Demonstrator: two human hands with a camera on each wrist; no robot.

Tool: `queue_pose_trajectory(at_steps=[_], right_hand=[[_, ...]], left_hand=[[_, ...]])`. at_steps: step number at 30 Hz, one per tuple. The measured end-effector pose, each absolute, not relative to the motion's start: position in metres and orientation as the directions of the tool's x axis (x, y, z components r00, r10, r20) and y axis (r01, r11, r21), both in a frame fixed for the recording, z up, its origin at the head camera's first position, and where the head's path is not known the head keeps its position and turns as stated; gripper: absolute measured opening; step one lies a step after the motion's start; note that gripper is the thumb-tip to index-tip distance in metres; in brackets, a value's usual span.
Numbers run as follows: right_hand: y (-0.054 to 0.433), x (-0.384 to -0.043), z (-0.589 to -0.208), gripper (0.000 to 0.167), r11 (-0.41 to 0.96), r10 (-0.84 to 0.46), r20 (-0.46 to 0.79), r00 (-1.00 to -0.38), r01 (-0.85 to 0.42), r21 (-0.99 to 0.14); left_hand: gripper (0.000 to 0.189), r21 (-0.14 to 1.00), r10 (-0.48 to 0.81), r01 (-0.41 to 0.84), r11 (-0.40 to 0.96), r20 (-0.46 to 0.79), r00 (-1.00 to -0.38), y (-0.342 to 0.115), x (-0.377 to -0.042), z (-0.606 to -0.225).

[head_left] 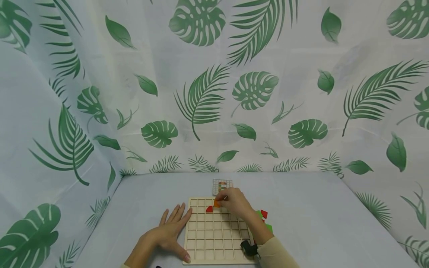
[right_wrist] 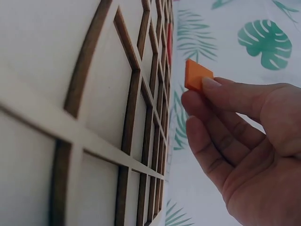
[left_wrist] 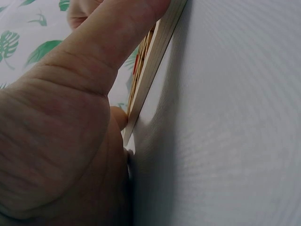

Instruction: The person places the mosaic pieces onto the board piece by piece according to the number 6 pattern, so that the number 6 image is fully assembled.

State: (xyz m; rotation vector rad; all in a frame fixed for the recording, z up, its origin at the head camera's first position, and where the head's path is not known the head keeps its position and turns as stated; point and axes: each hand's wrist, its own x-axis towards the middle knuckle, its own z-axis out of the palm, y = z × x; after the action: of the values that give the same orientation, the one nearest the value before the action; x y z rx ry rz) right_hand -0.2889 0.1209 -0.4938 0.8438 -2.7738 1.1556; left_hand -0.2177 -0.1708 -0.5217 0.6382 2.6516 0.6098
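Observation:
A wooden grid board (head_left: 208, 243) with square cells lies flat on the table. My right hand (head_left: 234, 203) pinches an orange square tile (right_wrist: 197, 74) between thumb and fingertips, over the board's far rows. In the right wrist view the tile is held just above the grid. A red quarter-round tile (head_left: 209, 209) lies in a cell to the left of the orange one. With fingers spread, my left hand (head_left: 167, 232) rests along the board's left edge, its thumb at the near left corner.
Behind the board lies a small pattern card (head_left: 216, 187) with a coloured grid, partly hidden by my right hand. Loose tiles lie right of the board, among them a red tile (head_left: 264, 214) and a green tile (head_left: 269, 227), partly behind my right forearm. A leaf-print curtain (head_left: 214, 111) surrounds the table.

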Motion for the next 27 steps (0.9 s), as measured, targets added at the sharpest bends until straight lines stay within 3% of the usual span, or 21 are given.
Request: queue_pose_trajectory(at_steps=[14,27], right_hand=[[0.123,-0.292,-0.505,0.01,0.592,-0.487,0.151,-0.86,-0.452,-0.667],[0.123,-0.292,-0.507,0.007,0.601,-0.499,0.168,-0.85,-0.479,-0.64]], left_hand=[[0.15,0.483,0.501,0.349,0.803,-0.23,-0.834,-0.171,-0.217,-0.521],[0.15,0.486,0.515,0.367,0.793,-0.214,-0.83,-0.171,-0.215,-0.52]])
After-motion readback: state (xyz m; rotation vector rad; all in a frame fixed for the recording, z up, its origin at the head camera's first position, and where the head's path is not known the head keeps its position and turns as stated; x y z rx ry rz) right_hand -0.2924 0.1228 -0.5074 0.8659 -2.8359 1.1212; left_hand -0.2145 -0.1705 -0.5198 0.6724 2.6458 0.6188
